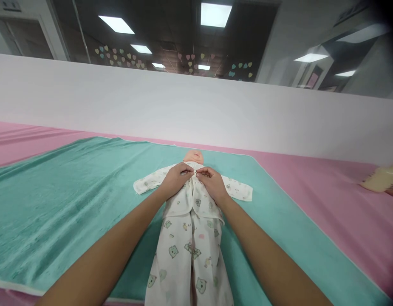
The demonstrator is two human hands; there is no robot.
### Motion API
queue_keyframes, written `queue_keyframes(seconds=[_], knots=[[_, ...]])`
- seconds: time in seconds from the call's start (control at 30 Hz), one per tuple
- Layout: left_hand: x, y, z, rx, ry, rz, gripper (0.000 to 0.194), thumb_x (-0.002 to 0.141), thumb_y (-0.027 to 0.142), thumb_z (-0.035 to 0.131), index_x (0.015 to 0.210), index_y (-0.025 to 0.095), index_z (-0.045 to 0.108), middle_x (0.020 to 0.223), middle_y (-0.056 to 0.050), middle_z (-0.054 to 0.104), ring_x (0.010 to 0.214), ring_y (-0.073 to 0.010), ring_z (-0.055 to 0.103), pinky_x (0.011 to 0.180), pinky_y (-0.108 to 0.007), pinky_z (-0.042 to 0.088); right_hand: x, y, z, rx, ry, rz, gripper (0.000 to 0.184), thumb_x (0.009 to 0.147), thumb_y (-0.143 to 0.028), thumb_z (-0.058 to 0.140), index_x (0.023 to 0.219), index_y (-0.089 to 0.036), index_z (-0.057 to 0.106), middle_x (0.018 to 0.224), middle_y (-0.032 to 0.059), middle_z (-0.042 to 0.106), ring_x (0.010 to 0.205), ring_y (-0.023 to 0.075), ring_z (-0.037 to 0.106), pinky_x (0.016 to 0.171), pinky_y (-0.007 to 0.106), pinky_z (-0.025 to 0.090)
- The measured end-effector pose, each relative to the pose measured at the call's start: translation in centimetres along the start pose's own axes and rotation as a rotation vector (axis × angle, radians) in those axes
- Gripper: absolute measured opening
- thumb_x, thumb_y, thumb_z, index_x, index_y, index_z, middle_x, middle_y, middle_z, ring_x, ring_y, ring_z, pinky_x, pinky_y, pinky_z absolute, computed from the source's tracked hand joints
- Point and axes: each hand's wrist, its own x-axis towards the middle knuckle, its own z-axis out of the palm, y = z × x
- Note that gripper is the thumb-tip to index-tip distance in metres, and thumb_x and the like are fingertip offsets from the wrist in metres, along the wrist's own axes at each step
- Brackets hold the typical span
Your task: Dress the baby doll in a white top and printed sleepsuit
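A baby doll [194, 156] lies on its back, head away from me, in a white printed jacket [180, 207] and matching trousers [173, 259]. Both sleeves stretch out to the sides. At the upper chest, just below the doll's chin, my left hand [177, 178] pinches the left side of the jacket's front opening. My right hand [213, 180] pinches the opposite edge, its fingertips nearly meeting the left ones. Between them shows a small light button or snap [195, 172]. Below my hands the jacket front hangs slightly parted at the hem.
The doll rests on a teal blanket [72, 204] spread over a pink cloth [311, 182]. A low white wall [183, 110] with glass above stands behind. At the far right edge is a pale yellowish object [379, 177], partly cut off.
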Motion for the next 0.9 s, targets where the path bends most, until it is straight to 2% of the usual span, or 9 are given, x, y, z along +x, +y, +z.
queue_keyframes(seconds=[0.13, 0.27, 0.37, 0.5, 0.57, 0.67, 0.73, 0.9], knots=[[0.0, -0.3, 0.1, -0.022, 0.0, 0.027, 0.019, 0.08, 0.029, 0.047, 0.089, 0.023, 0.062, 0.094, -0.001, 0.06, 0.091, -0.0164, 0.054, 0.084, -0.028, 0.042, 0.0, -0.1, 0.1, -0.043, 0.033, -0.032, 0.019, 0.072, -0.037, 0.055, 0.079, -0.02, 0.058, 0.073, -0.0005, 0.058, 0.065, 0.0128, 0.05, 0.063, 0.026, 0.041], [-0.2, -0.5, 0.2, -0.022, 0.019, 0.059, 0.029, 0.083, 0.024, 0.04, 0.106, 0.025, 0.058, 0.104, -0.002, 0.056, 0.096, -0.0152, 0.052, 0.09, -0.029, 0.04, -0.5, -0.4, 0.2, -0.125, 0.029, -0.05, 0.02, 0.072, -0.04, 0.055, 0.078, -0.021, 0.058, 0.072, -0.0012, 0.056, 0.063, 0.0124, 0.047, 0.063, 0.026, 0.039], [-0.2, -0.7, 0.3, 0.027, 0.011, 0.104, 0.033, 0.085, 0.02, 0.033, 0.1, 0.025, 0.062, 0.104, -0.004, 0.055, 0.103, -0.0164, 0.05, 0.093, -0.03, 0.039, -1.1, -0.8, 0.2, -0.164, -0.007, -0.04, 0.021, 0.073, -0.041, 0.054, 0.079, -0.022, 0.058, 0.068, -0.0019, 0.051, 0.058, 0.0118, 0.042, 0.056, 0.025, 0.036], [-0.3, -0.9, 0.4, 0.098, 0.058, 0.099, 0.03, 0.084, 0.018, 0.034, 0.091, 0.023, 0.063, 0.104, -0.004, 0.056, 0.105, -0.0179, 0.048, 0.095, -0.034, 0.038, -1.7, -1.8, 0.1, -0.284, -0.092, -0.081, 0.025, 0.073, -0.047, 0.054, 0.076, -0.022, 0.055, 0.073, -0.0016, 0.051, 0.061, 0.0121, 0.041, 0.056, 0.025, 0.033], [-0.3, -0.9, 0.4, 0.134, 0.04, 0.12, 0.032, 0.084, 0.018, 0.033, 0.095, 0.023, 0.063, 0.118, -0.004, 0.052, 0.113, -0.0185, 0.044, 0.098, -0.035, 0.035, -2.0, -2.5, 0.1, -0.377, -0.139, -0.097, 0.029, 0.072, -0.051, 0.054, 0.073, -0.022, 0.052, 0.074, -0.0019, 0.051, 0.062, 0.0126, 0.042, 0.057, 0.025, 0.033], [-0.4, -1.0, 0.3, 0.173, -0.03, 0.178, 0.042, 0.085, 0.018, 0.028, 0.117, 0.027, 0.054, 0.137, 0.0, 0.039, 0.125, -0.0182, 0.033, 0.104, -0.038, 0.029, -2.4, -3.3, 0.0, -0.483, -0.169, -0.109, 0.032, 0.069, -0.053, 0.055, 0.072, -0.022, 0.047, 0.074, -0.0024, 0.05, 0.063, 0.013, 0.042, 0.056, 0.026, 0.03], [-0.4, -1.1, 0.2, 0.18, -0.075, 0.178, 0.046, 0.085, 0.018, 0.025, 0.124, 0.027, 0.048, 0.136, 0.001, 0.041, 0.127, -0.0171, 0.033, 0.105, -0.038, 0.028, -2.5, -3.5, 0.1, -0.54, -0.18, -0.126, 0.031, 0.069, -0.05, 0.056, 0.07, -0.022, 0.044, 0.072, -0.0028, 0.049, 0.062, 0.0128, 0.041, 0.055, 0.026, 0.029], [-0.3, -0.8, 0.2, 0.209, -0.091, 0.095, 0.046, 0.083, 0.018, 0.025, 0.123, 0.023, 0.048, 0.13, -0.001, 0.048, 0.122, -0.0171, 0.038, 0.102, -0.036, 0.032, -2.6, -3.4, -0.1, -0.637, -0.241, -0.157, 0.028, 0.071, -0.043, 0.056, 0.066, -0.021, 0.04, 0.066, -0.0034, 0.045, 0.058, 0.0118, 0.036, 0.054, 0.026, 0.026]])
